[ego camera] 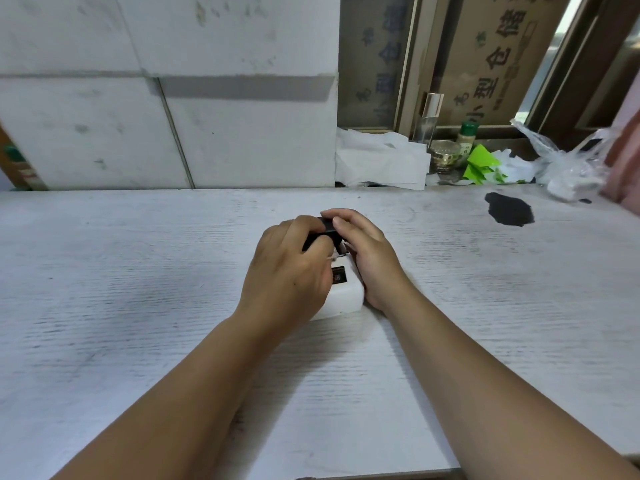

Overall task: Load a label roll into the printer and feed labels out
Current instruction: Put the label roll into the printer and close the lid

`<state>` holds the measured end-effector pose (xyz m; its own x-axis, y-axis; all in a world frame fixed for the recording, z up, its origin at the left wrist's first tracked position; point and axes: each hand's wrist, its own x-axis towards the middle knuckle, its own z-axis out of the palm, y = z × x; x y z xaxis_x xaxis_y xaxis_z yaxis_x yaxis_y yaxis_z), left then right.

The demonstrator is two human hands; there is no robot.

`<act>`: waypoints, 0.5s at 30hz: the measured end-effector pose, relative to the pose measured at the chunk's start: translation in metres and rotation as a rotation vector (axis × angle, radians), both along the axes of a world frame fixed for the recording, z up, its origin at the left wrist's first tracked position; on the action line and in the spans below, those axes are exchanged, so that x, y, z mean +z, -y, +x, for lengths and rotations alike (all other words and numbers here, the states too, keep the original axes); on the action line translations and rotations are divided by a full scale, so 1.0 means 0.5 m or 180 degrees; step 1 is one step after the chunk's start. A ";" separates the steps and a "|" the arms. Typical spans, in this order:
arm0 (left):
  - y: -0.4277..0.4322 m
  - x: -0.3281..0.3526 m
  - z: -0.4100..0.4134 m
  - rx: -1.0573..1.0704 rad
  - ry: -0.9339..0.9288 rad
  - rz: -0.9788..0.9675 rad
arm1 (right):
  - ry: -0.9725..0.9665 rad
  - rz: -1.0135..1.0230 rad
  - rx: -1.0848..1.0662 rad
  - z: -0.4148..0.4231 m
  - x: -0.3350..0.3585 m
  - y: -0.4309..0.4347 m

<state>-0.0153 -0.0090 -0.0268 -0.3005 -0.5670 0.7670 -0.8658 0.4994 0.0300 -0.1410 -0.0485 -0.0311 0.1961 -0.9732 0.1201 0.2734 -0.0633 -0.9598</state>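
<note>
A small white label printer [346,294] sits on the white table [138,271], mostly covered by my hands. Its black lid [327,225] stands raised at the far end. My left hand [291,271] wraps over the printer's left side, fingers curled on the black lid. My right hand [367,251] holds the right side, its fingertips on the top of the lid. A thin white label edge [337,258] shows between my hands. A small dark window [339,275] shows on the printer's top. The roll itself is hidden.
A black stain [509,209] marks the table at the far right. Behind it the windowsill holds crumpled white paper [381,161], a glass jar [445,154], a green-capped bottle [467,138], green scraps [479,164] and a plastic bag [568,164]. A tiled wall rises behind the table.
</note>
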 end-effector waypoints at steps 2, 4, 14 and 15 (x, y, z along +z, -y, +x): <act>-0.001 0.003 0.001 -0.0018 0.0034 0.0089 | -0.0002 0.0023 0.0048 -0.002 -0.001 0.002; 0.000 0.002 0.003 -0.0001 0.0106 0.0128 | -0.0025 0.0022 0.0089 -0.002 -0.003 0.004; -0.008 0.006 0.002 0.0080 0.0189 0.0308 | -0.0145 0.0058 0.0053 0.001 -0.008 0.006; -0.008 0.006 0.002 0.0088 0.0188 0.0313 | -0.0147 0.0070 0.0056 0.001 -0.008 0.005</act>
